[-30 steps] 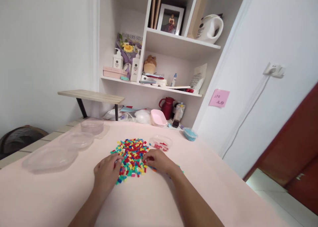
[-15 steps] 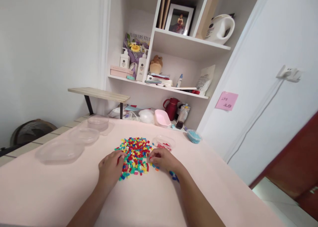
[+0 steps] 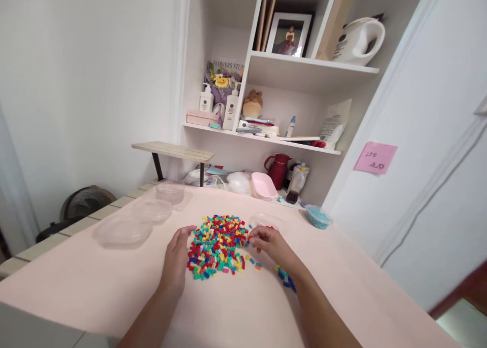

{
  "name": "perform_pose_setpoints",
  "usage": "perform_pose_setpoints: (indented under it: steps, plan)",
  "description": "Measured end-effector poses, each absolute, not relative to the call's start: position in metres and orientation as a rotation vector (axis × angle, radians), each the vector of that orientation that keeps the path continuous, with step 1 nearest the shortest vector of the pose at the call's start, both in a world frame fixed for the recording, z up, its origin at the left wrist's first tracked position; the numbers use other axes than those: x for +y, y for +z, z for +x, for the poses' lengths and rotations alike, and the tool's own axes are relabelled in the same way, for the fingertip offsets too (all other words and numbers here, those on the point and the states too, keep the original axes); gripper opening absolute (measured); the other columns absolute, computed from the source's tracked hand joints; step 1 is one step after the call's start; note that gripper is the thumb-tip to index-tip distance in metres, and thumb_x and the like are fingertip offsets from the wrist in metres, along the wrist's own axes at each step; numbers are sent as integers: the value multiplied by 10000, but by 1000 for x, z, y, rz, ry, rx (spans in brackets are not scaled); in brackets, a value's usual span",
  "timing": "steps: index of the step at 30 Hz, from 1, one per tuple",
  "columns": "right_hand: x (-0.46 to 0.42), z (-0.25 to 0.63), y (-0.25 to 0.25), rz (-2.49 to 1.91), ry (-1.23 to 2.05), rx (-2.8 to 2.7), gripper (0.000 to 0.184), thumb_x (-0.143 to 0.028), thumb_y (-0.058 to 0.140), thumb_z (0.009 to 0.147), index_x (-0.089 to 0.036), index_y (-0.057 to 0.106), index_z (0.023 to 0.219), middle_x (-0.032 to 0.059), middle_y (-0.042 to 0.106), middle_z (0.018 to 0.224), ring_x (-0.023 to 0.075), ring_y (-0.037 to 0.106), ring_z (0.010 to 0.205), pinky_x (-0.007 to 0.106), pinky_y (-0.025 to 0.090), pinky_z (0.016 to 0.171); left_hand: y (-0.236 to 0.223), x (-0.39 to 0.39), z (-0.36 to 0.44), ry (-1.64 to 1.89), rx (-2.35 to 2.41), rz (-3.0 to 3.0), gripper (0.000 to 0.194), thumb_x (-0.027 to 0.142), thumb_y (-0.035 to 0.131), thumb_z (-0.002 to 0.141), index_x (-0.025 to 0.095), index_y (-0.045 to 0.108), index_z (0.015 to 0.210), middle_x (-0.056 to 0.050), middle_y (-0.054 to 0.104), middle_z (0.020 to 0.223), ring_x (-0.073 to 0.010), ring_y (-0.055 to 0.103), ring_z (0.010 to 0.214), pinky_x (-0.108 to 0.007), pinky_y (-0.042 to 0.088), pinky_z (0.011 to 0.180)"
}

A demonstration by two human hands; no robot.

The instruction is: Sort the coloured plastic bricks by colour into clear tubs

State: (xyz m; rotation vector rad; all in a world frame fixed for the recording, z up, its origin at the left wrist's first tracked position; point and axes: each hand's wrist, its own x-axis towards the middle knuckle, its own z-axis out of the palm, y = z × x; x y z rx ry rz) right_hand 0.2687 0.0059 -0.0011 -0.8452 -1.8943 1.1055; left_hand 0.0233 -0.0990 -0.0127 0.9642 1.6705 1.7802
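Note:
A pile of small colourful building bricks (image 3: pixel 216 249) lies on the pink tabletop (image 3: pixel 236 312) between my hands. At its left edge my left hand (image 3: pixel 175 259) rests side-on, fingers stretched forward and apart from the thumb, with nothing visible in them. To the right of the pile, my right hand (image 3: pixel 272 244) is closed in a pinch, and a bit of a red brick shows at its fingertips. Just behind that hand stands a clear plastic container (image 3: pixel 268 218), its red contents mostly hidden. Several loose blue bricks (image 3: pixel 285 278) lie partly behind my right forearm.
Clear containers (image 3: pixel 122 231) line the left side of the table. A tub of light-blue pieces (image 3: pixel 318 217) sits at the back right. Behind are a pink tray (image 3: pixel 264 186), a red jug (image 3: pixel 278 170), a bottle (image 3: pixel 297 184) and a small wooden stand (image 3: pixel 173 151).
The view has swung left. My left hand's curled fingers have straightened, and the red brick seen by them is gone from view. My right hand has shifted away from the pile towards the clear container.

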Motion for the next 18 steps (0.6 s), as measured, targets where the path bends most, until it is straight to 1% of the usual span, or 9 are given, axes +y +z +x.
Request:
perform_pose_setpoints:
  steps: [5, 9, 12, 14, 18]
  plan:
    - [13, 282, 11, -893, 774, -1414, 344, -504, 651, 795, -171, 649, 883, -57, 516, 497, 114, 461, 415, 238, 392, 430, -17, -93, 20, 1745, 1705, 1011, 392, 471, 429, 843, 202, 700, 931, -59, 734, 1093, -237, 653, 1060, -352, 486, 941]
    - [22, 300, 13, -944, 585, -1198, 413, -547, 630, 807, -161, 640, 954, -61, 525, 487, 117, 458, 388, 242, 375, 415, -24, -87, 16, 1733, 1693, 1029, 379, 491, 459, 816, 217, 712, 886, -53, 746, 1074, -252, 657, 1065, -366, 488, 944]
    - [29, 310, 8, -1014, 497, -1183, 421, -544, 602, 825, -152, 654, 969, -47, 549, 514, 123, 479, 398, 249, 392, 432, -26, -85, 14, 1713, 1697, 1027, 365, 490, 485, 789, 224, 717, 878, -56, 747, 1075, -263, 661, 1049, -383, 487, 947]
    - [32, 313, 5, -1062, 489, -1246, 436, -539, 588, 826, -146, 673, 995, -27, 586, 560, 129, 501, 416, 262, 423, 454, -26, -86, 13, 1697, 1706, 1029, 358, 486, 491, 782, 229, 719, 885, -52, 745, 1086, -261, 666, 1036, -386, 488, 949]
    - [34, 315, 0, -1095, 514, -1385, 497, -503, 574, 820, -130, 666, 1135, 29, 672, 717, 139, 545, 463, 300, 491, 522, -24, -86, 14, 1685, 1721, 1016, 363, 493, 485, 785, 230, 717, 883, -51, 759, 1019, -264, 681, 999, -390, 512, 910]
